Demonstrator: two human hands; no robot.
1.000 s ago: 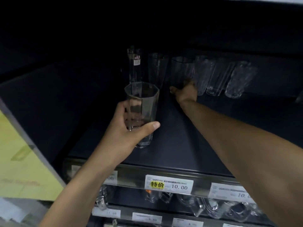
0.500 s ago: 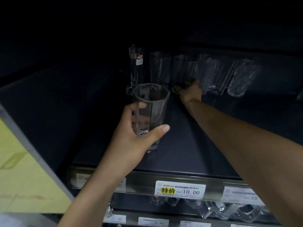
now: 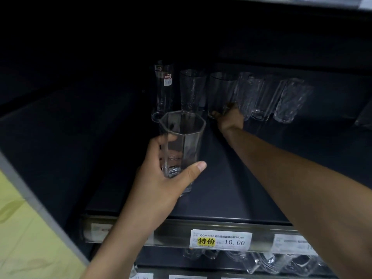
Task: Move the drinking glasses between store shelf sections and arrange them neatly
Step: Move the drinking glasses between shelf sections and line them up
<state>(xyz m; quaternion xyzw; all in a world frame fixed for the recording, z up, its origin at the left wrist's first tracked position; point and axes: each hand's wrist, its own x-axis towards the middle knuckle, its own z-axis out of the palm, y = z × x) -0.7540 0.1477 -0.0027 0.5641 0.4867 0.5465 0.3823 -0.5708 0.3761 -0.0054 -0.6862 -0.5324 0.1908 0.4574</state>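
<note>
My left hand (image 3: 161, 184) grips a clear octagonal glass (image 3: 182, 141) upright, over the front half of the dark shelf (image 3: 231, 188). My right hand (image 3: 229, 117) reaches to the shelf's back and holds the base of a clear tumbler (image 3: 219, 91) in the back row. That row also has a tall labelled glass (image 3: 163, 89), a plain glass (image 3: 191, 89) and several textured glasses (image 3: 267, 97) to the right. My right hand's fingers are partly hidden behind the tumbler.
A metal price rail (image 3: 181, 234) with a yellow "10.00" tag (image 3: 220, 239) runs along the shelf's front edge. More glasses (image 3: 261, 262) stand on the shelf below. A grey upright (image 3: 36, 208) and a yellow-green floor (image 3: 24, 238) lie at the left.
My left hand has carried the octagonal glass a little to the right and deeper over the shelf. My right hand has stayed at the tumbler in the back row.
</note>
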